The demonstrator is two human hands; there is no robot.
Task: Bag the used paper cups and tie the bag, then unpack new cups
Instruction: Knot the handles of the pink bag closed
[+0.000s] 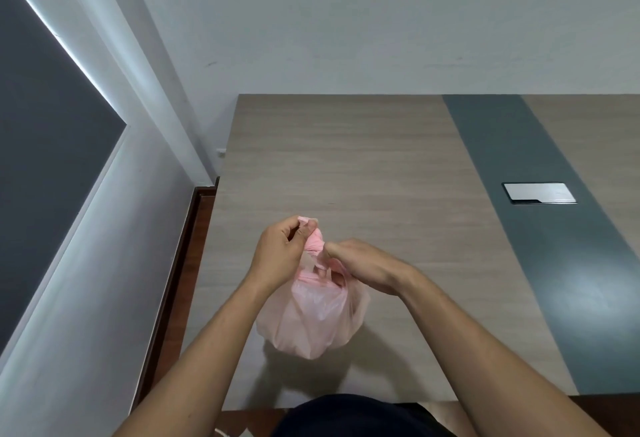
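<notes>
The pink bag (pixel 313 315) stands on the near part of the table (pixel 363 159), bulging, its contents unclear. Left hand (pixel 280 253) pinches one twisted handle upward; right hand (pixel 363 263) grips the other, evidently drawing a knot (pixel 316 242) tight. Beyond lie wood-grain tabletop, a grey strip with a metal cover plate (pixel 539 193), and white wall (pixel 346 21).

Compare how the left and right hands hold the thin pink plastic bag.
The left hand has its grip at the top of the twisted handles; the right hand has its grip lower. The left hand points upward; the right hand lies flatter, back up. Both hold the thin pink plastic bag.
</notes>
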